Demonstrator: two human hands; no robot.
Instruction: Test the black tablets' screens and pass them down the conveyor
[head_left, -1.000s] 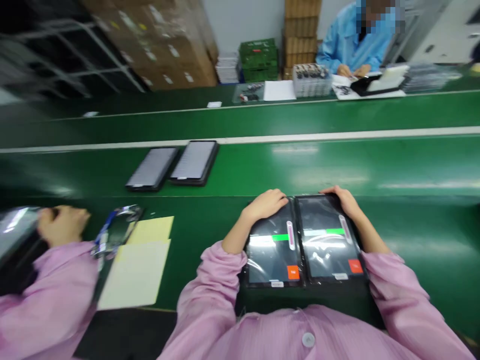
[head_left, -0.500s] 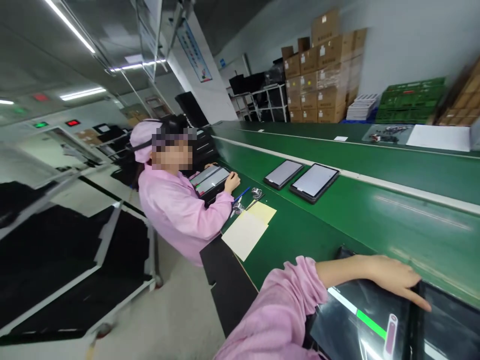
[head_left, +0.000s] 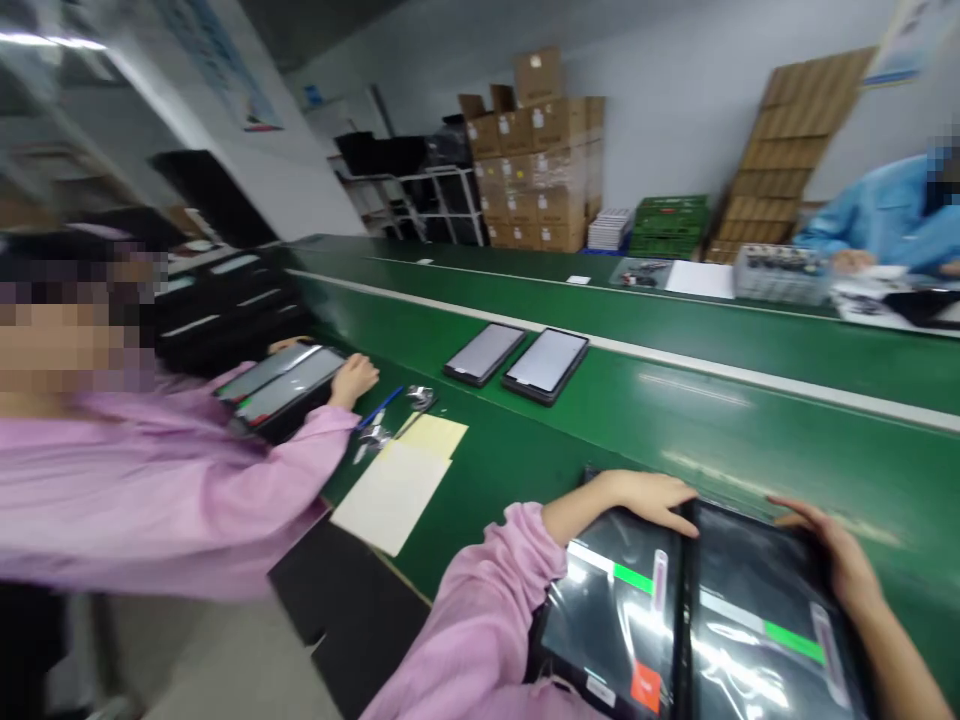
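Two dark tablets lie side by side in front of me, a left tablet (head_left: 600, 620) and a right tablet (head_left: 750, 570). Both screens show a white and green bar, and the left one has an orange patch at its lower corner. My left hand (head_left: 651, 498) is closed over the far edge of the left tablet, its thumb pointing at the seam between the two. Around the far right corner of the right tablet curls my right hand (head_left: 844, 560), fingers along the top edge. Some fingertips are hidden behind the tablets.
Two light-screened tablets (head_left: 547, 362) lie further along the green bench (head_left: 495, 450). Paper sheets (head_left: 394, 495), a blue pen (head_left: 381, 408) and small shiny parts sit at left. A co-worker in pink (head_left: 225, 490) holds tablets; another in blue (head_left: 885, 215) sits across.
My view has swung to the right. My right hand and the right tablet's full screen now show, and the blue-clothed co-worker has come into view. My left hand stays on the left tablet's far edge.
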